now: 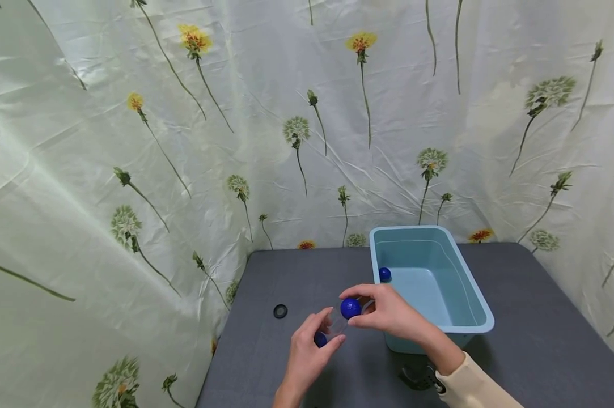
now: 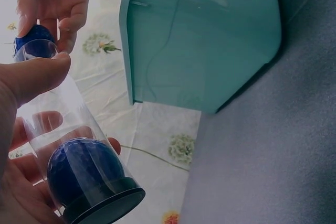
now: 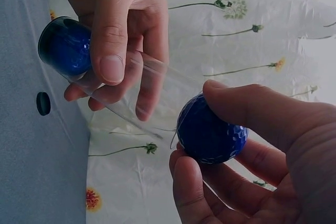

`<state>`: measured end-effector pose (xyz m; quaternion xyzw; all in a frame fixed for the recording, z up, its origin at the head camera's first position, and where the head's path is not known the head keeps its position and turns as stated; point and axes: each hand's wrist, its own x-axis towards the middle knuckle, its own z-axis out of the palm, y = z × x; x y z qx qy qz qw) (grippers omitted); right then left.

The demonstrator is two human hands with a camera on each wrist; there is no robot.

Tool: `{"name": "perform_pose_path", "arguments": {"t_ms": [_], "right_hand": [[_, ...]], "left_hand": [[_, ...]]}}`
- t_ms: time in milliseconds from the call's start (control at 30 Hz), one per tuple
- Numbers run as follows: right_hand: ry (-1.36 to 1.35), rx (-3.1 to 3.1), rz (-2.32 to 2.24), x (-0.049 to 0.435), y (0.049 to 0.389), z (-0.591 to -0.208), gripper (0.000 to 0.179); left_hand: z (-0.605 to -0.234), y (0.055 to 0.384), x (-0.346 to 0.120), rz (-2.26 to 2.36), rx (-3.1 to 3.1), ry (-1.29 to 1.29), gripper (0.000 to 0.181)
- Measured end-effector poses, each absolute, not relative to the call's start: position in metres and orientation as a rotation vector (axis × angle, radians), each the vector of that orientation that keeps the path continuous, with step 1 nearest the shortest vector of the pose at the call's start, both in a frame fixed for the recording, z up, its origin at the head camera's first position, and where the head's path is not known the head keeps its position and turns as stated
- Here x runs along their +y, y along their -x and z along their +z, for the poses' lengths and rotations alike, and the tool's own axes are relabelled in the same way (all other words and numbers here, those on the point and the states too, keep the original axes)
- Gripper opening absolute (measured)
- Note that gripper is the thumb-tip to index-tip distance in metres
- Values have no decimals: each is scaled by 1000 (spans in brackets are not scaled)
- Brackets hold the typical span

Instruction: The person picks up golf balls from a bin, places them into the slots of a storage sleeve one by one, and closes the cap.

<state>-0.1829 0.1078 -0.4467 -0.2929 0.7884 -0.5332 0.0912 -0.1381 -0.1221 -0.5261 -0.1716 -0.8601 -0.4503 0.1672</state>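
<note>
My left hand (image 1: 309,345) grips a clear plastic tube (image 2: 76,108), its thumb and fingers wrapped round the wall. At the tube's bottom, above a dark end cap (image 2: 107,205), sits one blue golf ball (image 2: 84,171). With thumb and fingertips my right hand (image 1: 388,309) pinches a second dimpled blue golf ball (image 3: 210,129) at the tube's open mouth. That ball lies right at the rim, and how far it is inside is hard to tell. Another blue ball (image 1: 385,275) rests in the light blue plastic bin (image 1: 465,283), by its left wall.
A round black cap (image 1: 280,311) lies on the dark grey table (image 1: 266,351), left of the hands. Under the right forearm is a black curved object (image 1: 416,378), partly covered by the sleeve. A flower-print curtain (image 1: 266,141) hangs behind the table.
</note>
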Motion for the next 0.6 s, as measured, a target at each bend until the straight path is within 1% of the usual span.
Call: {"name": "perform_pose_path", "arguments": {"t_ms": [233,600], "right_hand": [[853,2388,-1548,108,183,-450,43],[854,2388,-1532,109,183,-455,43]], "left_hand": [[-527,137,-121,-1252,-2455,489,59],[-525,136,-119,-1230,-2490,482,57]]}}
